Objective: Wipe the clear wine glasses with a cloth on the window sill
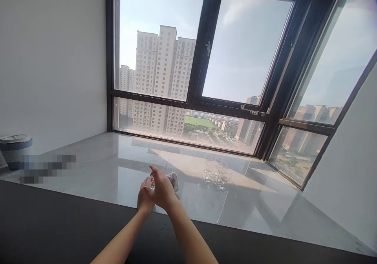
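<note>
My two hands are close together above the near part of the glossy grey sill. My left hand (145, 197) is curled around a small clear glass (152, 185), of which only a bit shows between the hands; the rest is hidden. My right hand (163, 189) overlaps it from the right, thumb raised, its other fingers mostly out of sight. A pale cloth (174, 181) sticks out past the right hand's far side, gripped by it. Several clear stemmed glasses (218, 173) stand upright in a group to the right, apart from my hands.
The tiled sill (97, 177) drops off at its front edge below my wrists. A white and blue tub (15, 150) stands at the far left, beside a blurred-out patch. Dark-framed windows (194, 103) rise behind the sill, with walls on both sides.
</note>
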Demonstrator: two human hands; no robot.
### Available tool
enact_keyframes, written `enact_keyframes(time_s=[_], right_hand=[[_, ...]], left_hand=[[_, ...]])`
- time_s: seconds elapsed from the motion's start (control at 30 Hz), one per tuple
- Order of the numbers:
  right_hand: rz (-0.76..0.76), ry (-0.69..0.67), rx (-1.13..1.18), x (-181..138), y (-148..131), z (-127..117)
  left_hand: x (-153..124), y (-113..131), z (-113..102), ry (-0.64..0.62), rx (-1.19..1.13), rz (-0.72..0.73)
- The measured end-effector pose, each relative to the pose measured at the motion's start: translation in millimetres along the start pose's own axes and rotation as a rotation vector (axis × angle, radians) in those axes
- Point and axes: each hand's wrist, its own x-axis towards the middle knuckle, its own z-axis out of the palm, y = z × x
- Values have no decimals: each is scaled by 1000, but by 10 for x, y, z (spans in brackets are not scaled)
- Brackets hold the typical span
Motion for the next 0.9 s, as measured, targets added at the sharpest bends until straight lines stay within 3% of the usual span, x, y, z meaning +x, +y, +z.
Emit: enact_keyframes(time_s=[0.13,0.23,0.3,0.43,0.53,0.6,0.9], right_hand=[[59,205,46,81,35,-229],[102,430,-1,166,179,-608],[140,481,-113,177,367,-892],[350,319,-426,-9,919,-1308],[475,115,-621,-263,1318,-1425],[515,56,-691,-412,1506,-1442],[476,-10,-822,-519,1725,-1460]], left_hand=[[-29,64,16,104,86,7],[-46,132,21,133,138,26],[-50,154,18,110,157,38],[-51,162,-1,46,164,13],[-52,175,-17,20,158,-21],[-53,191,-27,19,162,-24],[-55,239,-40,50,199,-11]])
